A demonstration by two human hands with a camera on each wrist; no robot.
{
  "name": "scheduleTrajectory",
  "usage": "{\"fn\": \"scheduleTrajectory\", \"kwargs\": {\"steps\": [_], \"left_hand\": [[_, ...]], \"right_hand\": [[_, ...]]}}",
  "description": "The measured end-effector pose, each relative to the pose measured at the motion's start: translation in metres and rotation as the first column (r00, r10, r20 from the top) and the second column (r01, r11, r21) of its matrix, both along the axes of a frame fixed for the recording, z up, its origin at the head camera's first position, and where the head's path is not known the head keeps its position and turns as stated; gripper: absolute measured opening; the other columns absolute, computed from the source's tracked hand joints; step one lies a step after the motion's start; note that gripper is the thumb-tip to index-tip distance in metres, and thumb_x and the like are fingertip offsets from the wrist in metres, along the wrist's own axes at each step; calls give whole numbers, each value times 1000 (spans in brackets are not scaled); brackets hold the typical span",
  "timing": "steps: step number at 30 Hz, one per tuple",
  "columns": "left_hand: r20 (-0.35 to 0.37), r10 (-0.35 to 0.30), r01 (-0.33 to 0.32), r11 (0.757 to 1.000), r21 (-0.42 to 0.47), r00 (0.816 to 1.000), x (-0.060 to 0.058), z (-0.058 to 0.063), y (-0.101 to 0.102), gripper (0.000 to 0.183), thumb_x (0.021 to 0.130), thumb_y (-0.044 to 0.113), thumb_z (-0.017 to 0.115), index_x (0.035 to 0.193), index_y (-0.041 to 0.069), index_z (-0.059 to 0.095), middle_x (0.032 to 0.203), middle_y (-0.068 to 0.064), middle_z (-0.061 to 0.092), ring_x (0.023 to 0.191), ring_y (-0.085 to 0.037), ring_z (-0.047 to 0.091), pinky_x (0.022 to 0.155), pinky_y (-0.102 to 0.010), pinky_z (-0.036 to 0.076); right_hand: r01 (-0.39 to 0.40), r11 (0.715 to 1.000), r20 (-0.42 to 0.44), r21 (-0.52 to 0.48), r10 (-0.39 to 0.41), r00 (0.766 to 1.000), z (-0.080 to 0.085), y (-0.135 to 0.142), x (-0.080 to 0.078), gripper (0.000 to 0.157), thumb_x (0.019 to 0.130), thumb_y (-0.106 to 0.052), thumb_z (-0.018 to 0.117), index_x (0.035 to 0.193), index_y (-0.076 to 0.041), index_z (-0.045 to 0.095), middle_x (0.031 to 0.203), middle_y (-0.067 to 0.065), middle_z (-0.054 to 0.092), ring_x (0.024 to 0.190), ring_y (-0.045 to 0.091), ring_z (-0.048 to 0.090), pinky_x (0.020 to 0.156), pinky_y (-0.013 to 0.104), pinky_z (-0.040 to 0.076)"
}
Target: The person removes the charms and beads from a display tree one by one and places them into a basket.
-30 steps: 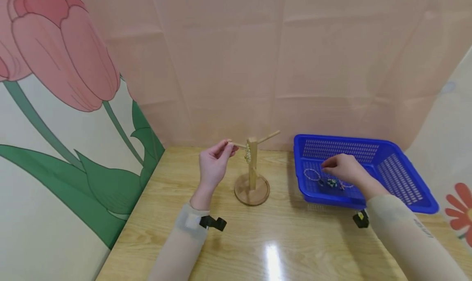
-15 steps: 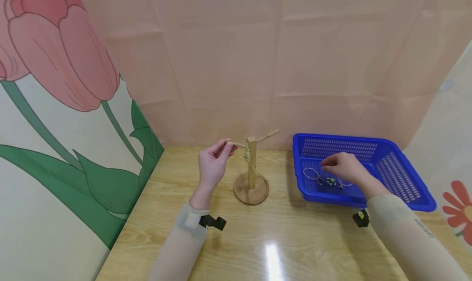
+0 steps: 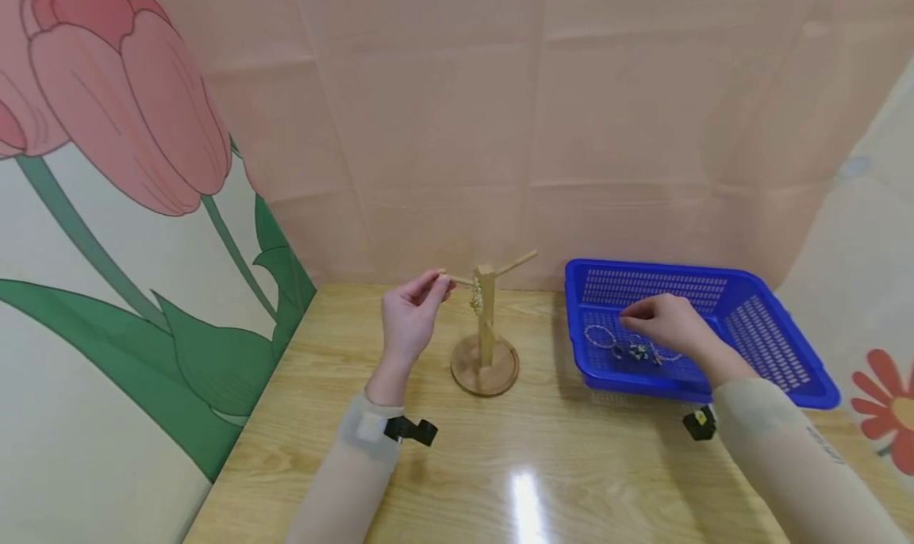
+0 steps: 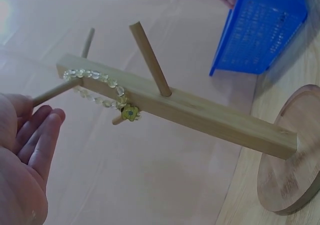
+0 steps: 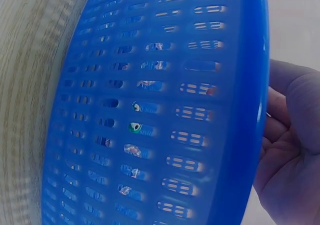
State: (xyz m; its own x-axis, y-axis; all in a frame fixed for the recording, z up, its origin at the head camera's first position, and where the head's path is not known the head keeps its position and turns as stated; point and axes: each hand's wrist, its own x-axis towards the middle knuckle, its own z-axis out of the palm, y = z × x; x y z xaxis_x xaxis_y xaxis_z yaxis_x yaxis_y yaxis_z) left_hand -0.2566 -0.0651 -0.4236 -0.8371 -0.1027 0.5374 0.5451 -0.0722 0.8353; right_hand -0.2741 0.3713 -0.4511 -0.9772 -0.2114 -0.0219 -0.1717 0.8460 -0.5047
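Note:
My left hand (image 3: pixel 410 318) pinches the outer end of an upper peg (image 4: pixel 56 92) on a wooden stand (image 3: pixel 487 314). Around that peg hangs a bracelet (image 4: pixel 102 77) of clear and pale yellow beads with a yellow flower charm (image 4: pixel 130 112), close to the post. Over the blue basket (image 3: pixel 581 362) is my right hand (image 3: pixel 667 322), its fingers loosely bent, with no object visible in them. Below it in the basket lie a pale beaded bracelet (image 3: pixel 600 337), a dark and green beaded piece (image 3: pixel 639 351) and a pinkish one (image 3: pixel 667 357), partly overlapping.
The stand's round base (image 3: pixel 471 377) rests on the wooden table (image 3: pixel 464 465), left of the basket. Another upper peg (image 3: pixel 517 262) points right, and more pegs stick out of the post (image 4: pixel 200 117). A pink cloth (image 3: pixel 443 132) hangs behind the table.
Both hands keep nearly the same place and pose. The head view has shifted slightly, so the stand and basket appear a little further left. The bracelet stays on the peg.

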Motion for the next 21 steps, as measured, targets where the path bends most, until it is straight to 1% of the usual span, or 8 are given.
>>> {"fn": "scheduleTrajectory", "kwargs": {"steps": [5, 7, 10, 11, 14, 16, 18, 21], "left_hand": [[-24, 52, -53, 998, -29, 998, 2, -1, 0, 17, 98, 4, 79, 112, -6, 80, 100, -22, 79, 87, -10, 78, 81, -30, 65], [-37, 72, -74, 997, -36, 997, 2, -2, 0, 17, 97, 4, 80, 111, -5, 81, 99, -22, 80, 86, -9, 78, 80, -29, 65], [-55, 99, -102, 994, -44, 994, 2, -2, 0, 16, 96, 3, 81, 109, -5, 81, 98, -20, 80, 85, -13, 79, 78, -27, 65], [-61, 104, -107, 993, -43, 993, 2, -3, 1, 16, 95, 3, 82, 109, -5, 81, 98, -20, 80, 85, -17, 79, 77, -27, 65], [-71, 114, -117, 992, -40, 991, 4, -2, 2, 16, 94, 3, 83, 107, -6, 81, 98, -19, 80, 86, -21, 80, 76, -28, 65], [-77, 119, -122, 992, -34, 990, 4, -1, 2, 16, 93, 2, 84, 106, -7, 81, 98, -19, 80, 86, -20, 80, 77, -28, 65], [-81, 130, -133, 990, -35, 988, 5, -1, 3, 16, 92, 2, 85, 105, -8, 81, 98, -19, 80, 85, -15, 79, 77, -28, 65], [-89, 143, -147, 989, -33, 986, 6, 0, 3, 16, 91, 1, 85, 104, -8, 81, 97, -18, 80, 83, -11, 78, 76, -27, 65]], "right_hand": [[6, 1000, 7, -3, -6, 1000, 1, 0, 2, 51, 105, -47, 69, 127, -2, 77, 118, 19, 77, 107, 39, 73, 90, 61, 60], [10, 1000, 7, -8, -10, 1000, 1, 0, 2, 50, 105, -47, 69, 127, -2, 77, 118, 18, 77, 107, 39, 73, 90, 60, 60], [10, 1000, 0, -14, -10, 1000, 0, -1, 1, 49, 105, -46, 70, 126, -3, 78, 117, 17, 78, 107, 38, 74, 91, 60, 60], [10, 1000, -2, -17, -10, 1000, 0, -2, 2, 49, 105, -46, 70, 126, -3, 78, 117, 17, 78, 107, 38, 74, 91, 60, 60], [9, 1000, -9, -19, -9, 1000, 0, -2, 2, 48, 105, -45, 70, 126, -3, 78, 117, 16, 78, 107, 37, 74, 91, 59, 60], [7, 1000, -13, -21, -8, 1000, 0, -2, 2, 48, 105, -45, 70, 126, -3, 78, 117, 16, 78, 107, 37, 74, 91, 60, 60], [8, 1000, -16, -23, -9, 1000, 1, -3, 2, 49, 105, -46, 69, 126, -3, 78, 116, 15, 78, 106, 36, 74, 90, 59, 60], [3, 1000, -20, -28, -3, 1000, 2, -3, 2, 52, 105, -48, 68, 127, -2, 77, 116, 15, 78, 105, 35, 74, 89, 59, 61]]}}
